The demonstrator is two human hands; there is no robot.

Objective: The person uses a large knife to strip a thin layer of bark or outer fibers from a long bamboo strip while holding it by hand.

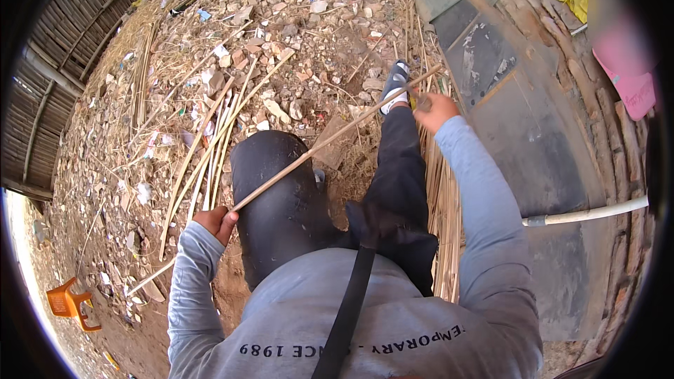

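Note:
A long, thin bamboo strip [330,142] slants across my lap, from low on the left up past my right foot. My left hand [216,223] is closed around it beside my left knee, and its tail end sticks out behind that hand toward the ground. Close to the strip's far end, my right hand [437,112] is curled shut. A small dark brownish piece shows at its fingers, against or just beside the strip; its kind I cannot make out. My dark-trousered left knee [270,161] is bent under the strip, and my right leg stretches forward.
Several loose bamboo strips [223,130] lie on rubble-strewn ground at left, and a bundle of strips [444,238] runs along my right leg. Dark sheets [533,147] cover a log platform at right, with a white pipe [597,212]. An orange chair [69,303] stands lower left.

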